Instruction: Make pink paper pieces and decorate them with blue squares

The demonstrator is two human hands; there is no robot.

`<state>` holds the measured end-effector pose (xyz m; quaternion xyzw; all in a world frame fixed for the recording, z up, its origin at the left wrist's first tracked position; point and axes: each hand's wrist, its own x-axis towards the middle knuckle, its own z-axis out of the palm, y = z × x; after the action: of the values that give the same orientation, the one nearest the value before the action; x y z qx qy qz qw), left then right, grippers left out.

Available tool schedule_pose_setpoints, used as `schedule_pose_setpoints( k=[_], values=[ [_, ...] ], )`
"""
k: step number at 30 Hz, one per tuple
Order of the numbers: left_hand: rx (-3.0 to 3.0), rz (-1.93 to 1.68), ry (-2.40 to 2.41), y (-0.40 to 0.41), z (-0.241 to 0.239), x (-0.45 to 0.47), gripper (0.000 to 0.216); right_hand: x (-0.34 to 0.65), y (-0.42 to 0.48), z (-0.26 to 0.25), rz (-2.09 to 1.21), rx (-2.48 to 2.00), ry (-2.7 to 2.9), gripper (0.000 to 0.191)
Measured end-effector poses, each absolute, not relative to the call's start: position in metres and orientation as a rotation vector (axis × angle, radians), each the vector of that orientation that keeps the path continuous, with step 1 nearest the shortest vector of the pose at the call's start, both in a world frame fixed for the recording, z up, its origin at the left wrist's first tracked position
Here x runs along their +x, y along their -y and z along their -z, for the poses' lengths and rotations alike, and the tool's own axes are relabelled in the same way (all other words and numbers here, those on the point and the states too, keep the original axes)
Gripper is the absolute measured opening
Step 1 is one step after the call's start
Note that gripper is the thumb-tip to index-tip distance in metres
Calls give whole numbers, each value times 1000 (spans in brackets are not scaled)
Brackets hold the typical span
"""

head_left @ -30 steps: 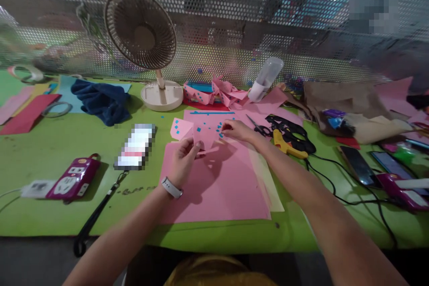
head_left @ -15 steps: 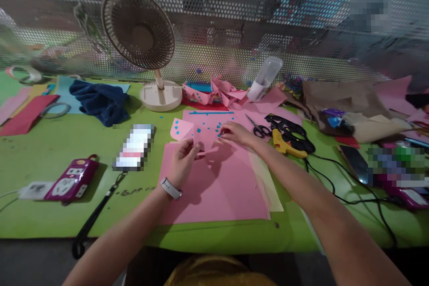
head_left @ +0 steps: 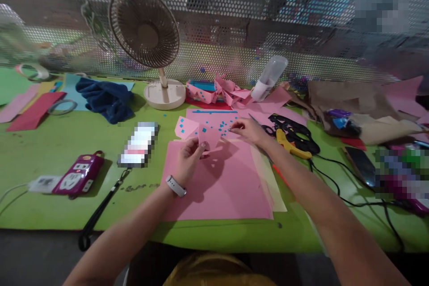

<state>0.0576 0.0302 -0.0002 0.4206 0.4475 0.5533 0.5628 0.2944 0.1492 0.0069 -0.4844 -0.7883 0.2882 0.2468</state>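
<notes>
My left hand (head_left: 188, 159), with a white watch on the wrist, is closed on a small folded pink paper piece (head_left: 208, 137) held just above a large pink sheet (head_left: 221, 187). My right hand (head_left: 248, 130) rests further back with fingertips pinched over several tiny blue paper squares (head_left: 221, 128) scattered on another pink sheet. What the pinch holds is too small to make out. A second pink piece with blue squares (head_left: 185, 126) lies left of the held one.
A desk fan (head_left: 147, 40) stands at the back. Pink paper boxes (head_left: 217, 91), a plastic bottle (head_left: 269, 77), scissors (head_left: 266, 128), a yellow glue gun (head_left: 293, 144) with cables, phones (head_left: 360, 165), a purple power strip (head_left: 77, 178), a blue cloth (head_left: 105, 97) and coloured sheets lie on the green table (head_left: 50, 143).
The view has shifted slightly. My right hand has edged a little to the right among the blue squares. My left hand keeps holding the pink piece.
</notes>
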Motion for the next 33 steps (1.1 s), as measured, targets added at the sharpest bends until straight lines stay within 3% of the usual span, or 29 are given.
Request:
schedule_pose_setpoints(
  k=[7,20,33],
  values=[
    [959,-1246,-1048,-23,-5,63,48,265,-86,-50,-697,-1167,1937,19],
    [1022,-1226,-922,-13,-5,67,49,234,-59,-37,-674,-1167,1951,5],
    [982,-1246,-880,-13,-2,68,44,228,-48,-34,-876,-1160,1674,11]
  ],
)
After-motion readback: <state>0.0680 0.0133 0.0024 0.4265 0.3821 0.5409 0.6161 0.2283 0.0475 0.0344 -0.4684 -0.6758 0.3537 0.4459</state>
